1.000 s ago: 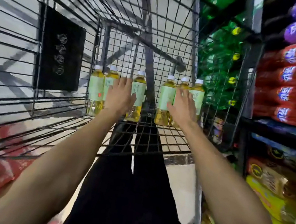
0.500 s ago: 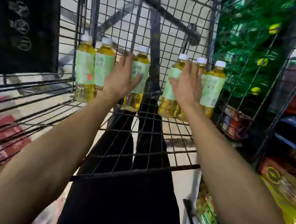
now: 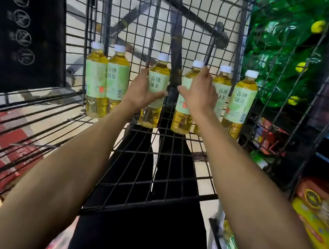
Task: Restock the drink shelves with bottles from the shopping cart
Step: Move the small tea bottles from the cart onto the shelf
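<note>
Landmark: far wall (image 3: 144, 25) of the shopping cart (image 3: 151, 177); all places are read from it.
Stock: six tea bottles (image 3: 240, 101) stand upright in a row against the far wall, on the cart floor; none reads as lifted.
Left hand (image 3: 140, 91): a moment ago flat against the row; now fingers and thumb wrap round the third bottle (image 3: 159, 76) from the wall's left end.
Right hand (image 3: 201, 95): also closing; thumb lies across the label of the fourth bottle (image 3: 181, 118), fingers reach up its far side toward the neck. Grip looks set, though less plainly than the left.
Drink shelves (image 3: 328, 161): beyond the cart's right side, well apart from the far wall.
Meaning: the reach is over and the pick-up begins; judged early in the task, with all six bottles yet to shelve.
</note>
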